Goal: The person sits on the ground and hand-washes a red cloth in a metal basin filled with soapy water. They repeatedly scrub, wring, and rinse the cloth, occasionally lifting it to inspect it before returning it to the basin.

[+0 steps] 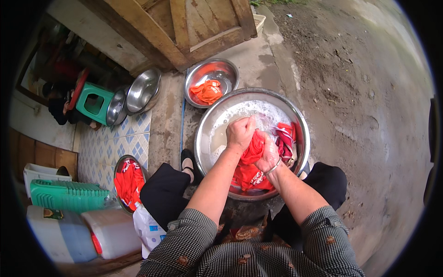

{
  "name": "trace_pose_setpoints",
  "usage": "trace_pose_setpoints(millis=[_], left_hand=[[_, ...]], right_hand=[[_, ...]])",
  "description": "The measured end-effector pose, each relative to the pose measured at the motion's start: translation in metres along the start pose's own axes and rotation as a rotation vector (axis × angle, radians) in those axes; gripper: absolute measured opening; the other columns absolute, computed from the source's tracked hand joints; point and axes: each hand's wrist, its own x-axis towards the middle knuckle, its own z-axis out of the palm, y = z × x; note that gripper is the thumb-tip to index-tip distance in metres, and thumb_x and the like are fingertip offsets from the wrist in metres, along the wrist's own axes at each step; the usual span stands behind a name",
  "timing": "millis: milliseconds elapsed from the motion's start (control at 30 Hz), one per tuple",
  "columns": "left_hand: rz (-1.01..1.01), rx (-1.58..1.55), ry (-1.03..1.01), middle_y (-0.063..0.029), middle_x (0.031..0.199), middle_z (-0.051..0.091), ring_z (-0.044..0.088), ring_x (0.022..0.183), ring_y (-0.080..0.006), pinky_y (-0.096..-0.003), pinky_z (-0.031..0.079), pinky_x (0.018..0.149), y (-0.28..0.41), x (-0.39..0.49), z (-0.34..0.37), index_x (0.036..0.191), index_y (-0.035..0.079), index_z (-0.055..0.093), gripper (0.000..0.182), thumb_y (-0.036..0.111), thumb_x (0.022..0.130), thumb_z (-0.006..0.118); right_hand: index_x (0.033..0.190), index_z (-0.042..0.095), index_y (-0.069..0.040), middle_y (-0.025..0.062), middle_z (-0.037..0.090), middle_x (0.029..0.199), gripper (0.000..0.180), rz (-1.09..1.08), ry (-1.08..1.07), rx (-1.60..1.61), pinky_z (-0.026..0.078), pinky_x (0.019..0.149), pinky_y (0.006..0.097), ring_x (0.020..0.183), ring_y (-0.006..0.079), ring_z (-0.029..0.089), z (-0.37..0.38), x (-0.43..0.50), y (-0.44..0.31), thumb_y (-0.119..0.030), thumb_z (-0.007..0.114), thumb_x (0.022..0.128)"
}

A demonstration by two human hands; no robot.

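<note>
A large steel basin in front of me holds soapy, foamy water and wet clothes. Above the water my left hand is closed in a fist on a red garment. My right hand, with a bracelet at the wrist, grips the same bunched garment close beside it. More of the red cloth, bearing white print, hangs or lies below the hands; whether it is one piece cannot be told. Against the basin's right wall rests a dark red and white cloth, partly in the foam.
Beyond stands a smaller steel basin with an orange-red garment. At left are a basin of red clothes, a white plastic bag, plastic jugs, and green stools. A blue hose runs along the step; a person sits indoors.
</note>
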Motion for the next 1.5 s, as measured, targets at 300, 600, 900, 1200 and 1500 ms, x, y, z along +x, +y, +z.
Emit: trace_pose_setpoints(millis=[300, 600, 900, 1200, 1500], left_hand=[[0.381, -0.048, -0.006, -0.0077, 0.07, 0.056, 0.054, 0.063, -0.0285, -0.0374, 0.043, 0.055, 0.073, -0.097, 0.004, 0.067, 0.007, 0.057, 0.012, 0.009, 0.074, 0.067], [0.0, 0.191, -0.016, -0.0141, 0.075, 0.065, 0.062, 0.069, -0.0356, -0.0437, 0.049, 0.063, 0.013, 0.007, -0.002, 0.072, 0.008, 0.066, 0.026, 0.028, 0.084, 0.057], [0.331, -0.209, 0.03, -0.0083, 0.08, 0.057, 0.056, 0.071, -0.022, -0.0317, 0.046, 0.065, 0.037, -0.058, -0.017, 0.08, 0.002, 0.059, 0.005, 0.002, 0.08, 0.065], [0.329, 0.247, -0.033, -0.0098, 0.071, 0.059, 0.057, 0.063, -0.0292, -0.0409, 0.046, 0.055, 0.055, -0.04, -0.004, 0.068, 0.011, 0.063, 0.012, 0.018, 0.078, 0.063], [0.152, 0.019, -0.058, -0.0159, 0.068, 0.057, 0.057, 0.063, -0.0356, -0.0429, 0.043, 0.056, 0.01, -0.005, -0.014, 0.068, 0.003, 0.059, 0.022, 0.018, 0.085, 0.059]], right_hand=[[0.099, 0.059, -0.008, 0.0052, 0.062, 0.083, 0.026, -0.169, -0.128, -0.022, 0.051, 0.067, 0.033, 0.073, 0.019, 0.059, -0.035, 0.038, -0.021, -0.032, 0.052, 0.095], [0.114, 0.056, -0.004, 0.0125, 0.063, 0.11, 0.035, 0.058, -0.098, 0.042, 0.048, 0.092, 0.0414, 0.101, 0.0256, 0.061, 0.002, 0.003, 0.004, -0.031, 0.04, 0.098], [0.105, 0.06, -0.007, 0.0084, 0.065, 0.107, 0.022, -0.075, -0.135, 0.256, 0.05, 0.087, 0.0366, 0.094, 0.0221, 0.063, 0.01, 0.013, -0.013, -0.024, 0.049, 0.096], [0.114, 0.056, -0.006, 0.0071, 0.062, 0.107, 0.028, -0.149, -0.538, 0.178, 0.05, 0.085, 0.0366, 0.093, 0.019, 0.061, -0.017, 0.017, 0.001, -0.026, 0.047, 0.097], [0.107, 0.059, -0.008, 0.0085, 0.065, 0.103, 0.029, -0.031, -0.055, 0.016, 0.049, 0.089, 0.0388, 0.095, 0.0221, 0.062, 0.018, -0.003, -0.003, -0.032, 0.05, 0.095]])
